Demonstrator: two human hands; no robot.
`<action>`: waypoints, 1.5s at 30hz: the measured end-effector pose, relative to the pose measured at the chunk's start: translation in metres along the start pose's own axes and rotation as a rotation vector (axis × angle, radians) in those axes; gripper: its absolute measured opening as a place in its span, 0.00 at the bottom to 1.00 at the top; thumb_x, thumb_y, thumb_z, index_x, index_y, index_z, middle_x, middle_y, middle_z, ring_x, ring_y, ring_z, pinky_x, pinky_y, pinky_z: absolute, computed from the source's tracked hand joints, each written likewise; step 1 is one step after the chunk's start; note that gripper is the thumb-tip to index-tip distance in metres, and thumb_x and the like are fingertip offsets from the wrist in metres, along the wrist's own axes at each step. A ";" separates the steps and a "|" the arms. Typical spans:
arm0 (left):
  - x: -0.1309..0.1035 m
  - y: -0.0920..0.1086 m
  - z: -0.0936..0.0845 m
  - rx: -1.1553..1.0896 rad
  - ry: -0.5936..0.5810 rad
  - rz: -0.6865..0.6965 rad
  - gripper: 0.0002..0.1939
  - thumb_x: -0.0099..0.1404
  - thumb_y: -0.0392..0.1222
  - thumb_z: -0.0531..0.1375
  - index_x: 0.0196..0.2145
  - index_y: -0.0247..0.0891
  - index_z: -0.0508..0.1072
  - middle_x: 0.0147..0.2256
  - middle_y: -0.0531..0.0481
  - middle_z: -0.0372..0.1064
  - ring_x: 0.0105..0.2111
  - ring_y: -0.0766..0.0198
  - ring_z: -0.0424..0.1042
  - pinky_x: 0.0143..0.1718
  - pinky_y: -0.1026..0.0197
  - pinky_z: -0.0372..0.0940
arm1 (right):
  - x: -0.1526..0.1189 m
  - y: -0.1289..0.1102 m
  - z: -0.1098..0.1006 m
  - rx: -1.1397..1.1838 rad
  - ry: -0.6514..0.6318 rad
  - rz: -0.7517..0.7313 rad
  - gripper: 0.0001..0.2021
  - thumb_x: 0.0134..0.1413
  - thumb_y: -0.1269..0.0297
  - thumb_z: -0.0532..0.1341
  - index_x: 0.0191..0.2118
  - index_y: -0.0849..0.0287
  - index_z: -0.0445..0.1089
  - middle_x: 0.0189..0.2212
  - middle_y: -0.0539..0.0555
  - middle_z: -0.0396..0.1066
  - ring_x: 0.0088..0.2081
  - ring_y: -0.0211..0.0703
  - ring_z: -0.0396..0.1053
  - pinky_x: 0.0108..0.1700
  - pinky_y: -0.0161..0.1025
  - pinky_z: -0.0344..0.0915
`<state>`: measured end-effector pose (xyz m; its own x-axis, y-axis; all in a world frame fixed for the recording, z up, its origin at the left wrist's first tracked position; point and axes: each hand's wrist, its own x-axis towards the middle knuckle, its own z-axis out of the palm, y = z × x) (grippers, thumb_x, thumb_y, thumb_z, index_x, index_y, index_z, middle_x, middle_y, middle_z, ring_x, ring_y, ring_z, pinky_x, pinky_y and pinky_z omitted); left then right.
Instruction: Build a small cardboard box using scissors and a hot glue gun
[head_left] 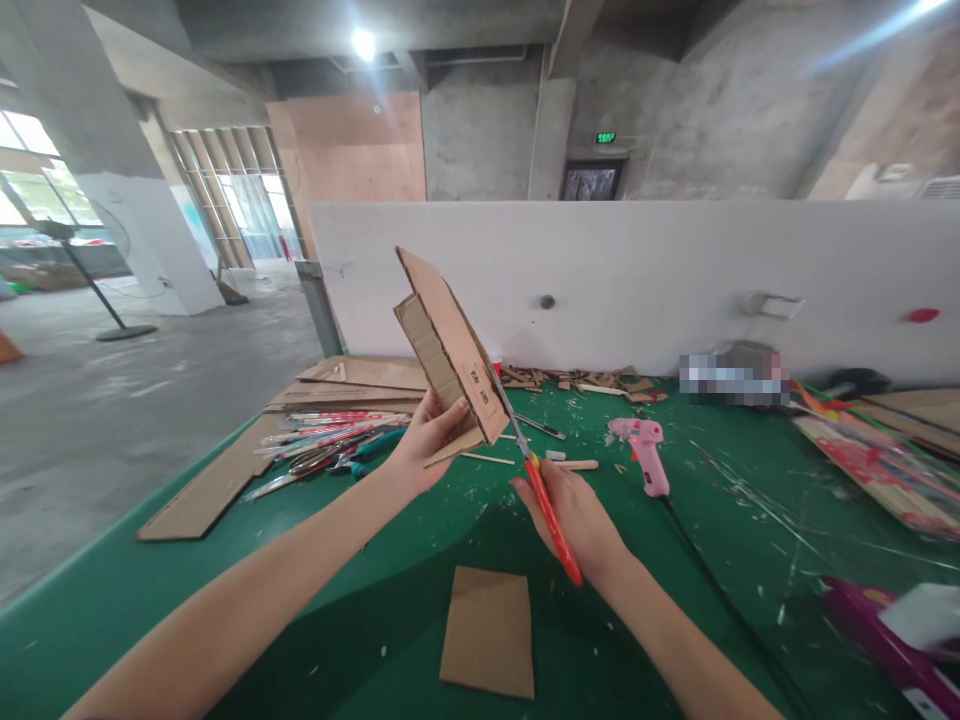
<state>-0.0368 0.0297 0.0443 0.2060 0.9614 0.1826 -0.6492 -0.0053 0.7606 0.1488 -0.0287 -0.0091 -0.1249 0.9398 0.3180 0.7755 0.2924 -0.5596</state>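
Observation:
My left hand (433, 440) grips a folded piece of brown cardboard (457, 345) by its lower end, holding it tilted above the table. In my right hand (574, 510) is a pair of scissors (546, 515) with red handles. Their blades point up and lie along the right edge of the cardboard; whether they are cutting into it I cannot tell. Below my hands, a square cardboard piece (487, 632) lies flat on the green table (360, 610).
A pink glue gun (646, 455) with a black cord stands to the right. On the left lie cardboard strips (206, 480), packaged tools (315, 440) and teal-handled pliers (367, 455). Cardboard scraps (600, 382) line the white partition (630, 285). A purple object (885, 640) is at lower right.

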 end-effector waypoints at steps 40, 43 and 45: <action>-0.008 -0.013 0.001 -0.013 -0.083 -0.113 0.18 0.53 0.28 0.65 0.42 0.39 0.71 0.37 0.50 0.75 0.34 0.61 0.76 0.38 0.58 0.71 | 0.001 -0.005 -0.003 0.050 -0.005 -0.048 0.17 0.63 0.51 0.44 0.27 0.55 0.54 0.25 0.55 0.65 0.29 0.46 0.65 0.35 0.44 0.59; -0.008 -0.012 0.001 -0.003 -0.072 -0.130 0.17 0.53 0.28 0.64 0.41 0.38 0.72 0.37 0.50 0.76 0.35 0.61 0.76 0.39 0.57 0.71 | 0.000 -0.006 -0.004 0.041 -0.016 -0.043 0.18 0.63 0.51 0.44 0.26 0.54 0.53 0.24 0.55 0.65 0.28 0.47 0.65 0.34 0.44 0.59; -0.008 -0.013 0.001 -0.003 -0.066 -0.133 0.17 0.53 0.27 0.64 0.41 0.38 0.71 0.37 0.50 0.75 0.35 0.61 0.76 0.39 0.58 0.71 | -0.001 -0.006 -0.005 0.036 -0.019 -0.037 0.18 0.63 0.51 0.44 0.25 0.54 0.53 0.24 0.55 0.65 0.27 0.46 0.64 0.33 0.43 0.59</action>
<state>-0.0296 0.0214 0.0336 0.3376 0.9335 0.1209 -0.6152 0.1216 0.7790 0.1475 -0.0321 -0.0024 -0.1647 0.9314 0.3246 0.7472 0.3326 -0.5754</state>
